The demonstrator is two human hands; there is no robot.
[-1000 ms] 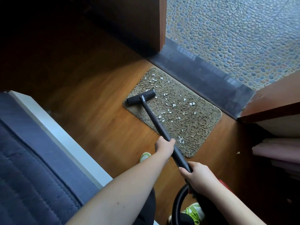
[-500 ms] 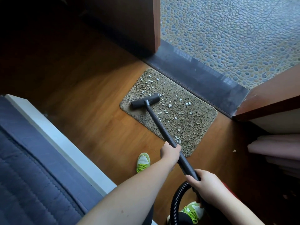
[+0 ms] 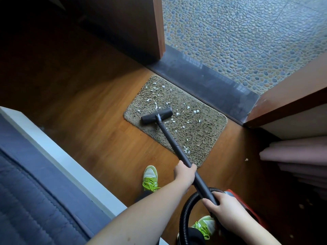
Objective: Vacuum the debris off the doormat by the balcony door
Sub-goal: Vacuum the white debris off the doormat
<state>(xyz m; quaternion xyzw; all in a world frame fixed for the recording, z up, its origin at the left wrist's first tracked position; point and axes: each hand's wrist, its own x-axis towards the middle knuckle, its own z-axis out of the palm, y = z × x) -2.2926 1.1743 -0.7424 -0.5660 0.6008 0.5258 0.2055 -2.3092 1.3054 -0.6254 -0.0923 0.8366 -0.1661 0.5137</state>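
Wooden floor runs from the blue-covered bed at my left to the brown doormat lying against the dark balcony threshold. White debris speckles the mat, mostly ahead and right of the vacuum head, which rests on its left part. My left hand grips the wand mid-length; my right hand clamps its lower end by the black hose.

No legible text, labels, brands or numbers anywhere.
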